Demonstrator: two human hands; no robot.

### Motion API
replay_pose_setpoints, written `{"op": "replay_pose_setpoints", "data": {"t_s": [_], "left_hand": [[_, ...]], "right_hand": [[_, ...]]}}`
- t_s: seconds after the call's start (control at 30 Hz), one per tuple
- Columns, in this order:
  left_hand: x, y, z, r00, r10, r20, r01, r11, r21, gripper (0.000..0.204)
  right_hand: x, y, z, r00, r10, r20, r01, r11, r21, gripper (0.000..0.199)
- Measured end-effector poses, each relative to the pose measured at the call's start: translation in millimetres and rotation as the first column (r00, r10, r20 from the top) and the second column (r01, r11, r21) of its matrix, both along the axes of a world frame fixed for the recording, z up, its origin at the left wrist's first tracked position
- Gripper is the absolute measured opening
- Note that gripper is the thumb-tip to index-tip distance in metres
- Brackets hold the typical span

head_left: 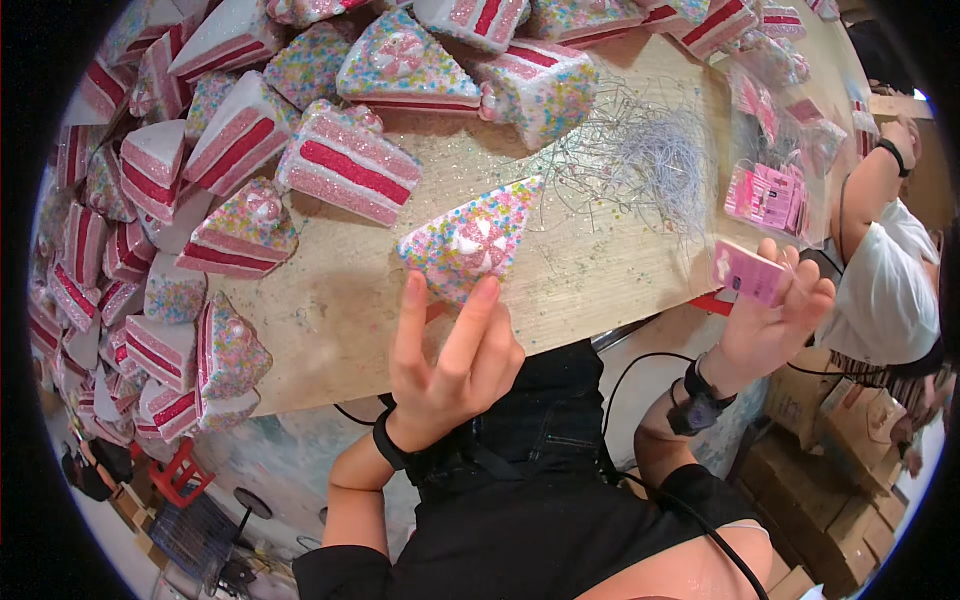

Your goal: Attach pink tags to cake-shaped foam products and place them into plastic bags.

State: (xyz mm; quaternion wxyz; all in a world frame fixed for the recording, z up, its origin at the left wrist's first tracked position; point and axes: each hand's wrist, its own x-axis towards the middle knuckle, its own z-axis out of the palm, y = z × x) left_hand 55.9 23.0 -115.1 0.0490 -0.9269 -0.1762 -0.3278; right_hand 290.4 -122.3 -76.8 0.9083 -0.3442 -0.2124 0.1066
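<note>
Pale wooden table (pixel 335 340) lies beyond the left hand (pixel 450 372), whose two spread fingers touch a multicoloured, sprinkle-covered triangular cake slice (pixel 468 238) just ahead; whether it grips, I cannot tell. Right hand (pixel 768 318) is clamped on a pink rectangular card (pixel 746 272).

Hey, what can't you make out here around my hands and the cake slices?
All in the head view:
Underside of the cake slice at the left hand: turned toward the table.
The slice's near edge: partly covered by the left fingertips.
Far side of the pink card in the right hand: faces away.
Farthest piled slices: cut off by the top edge.
Strands in the silvery tangle: too fine to count.
</note>
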Motion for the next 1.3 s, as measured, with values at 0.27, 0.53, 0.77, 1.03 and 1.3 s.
{"op": "replay_pose_setpoints", "data": {"t_s": [0.27, 0.53, 0.77, 1.03, 1.3], "left_hand": [[-5, -3, -1, 1.000, 0.001, -0.017, -0.002, 0.999, -0.046, 0.017], [-23, 0, 9, 0.956, -0.096, 0.279, 0.205, 0.895, -0.396, 0.023], [-19, -16, 18, 0.900, -0.255, 0.352, 0.418, 0.730, -0.540, 0.031], [-8, -38, 4, 0.945, -0.198, 0.261, 0.311, 0.792, -0.526, 0.024], [-10, -37, 5, 0.956, -0.189, 0.226, 0.284, 0.799, -0.531, 0.022]], "right_hand": [[-65, 13, -1, 0.682, 0.067, 0.729, 0.523, 0.653, -0.548, 0.023], [-93, 8, -1, 0.701, 0.522, -0.486, -0.678, 0.699, -0.228, 0.012], [-110, 11, -15, 0.758, 0.480, -0.443, -0.629, 0.717, -0.300, 0.007], [-108, 6, -17, 0.720, 0.484, -0.497, -0.682, 0.628, -0.376, 0.009], [-98, 3, -21, 0.746, 0.565, -0.353, -0.655, 0.719, -0.233, 0.027]]}}
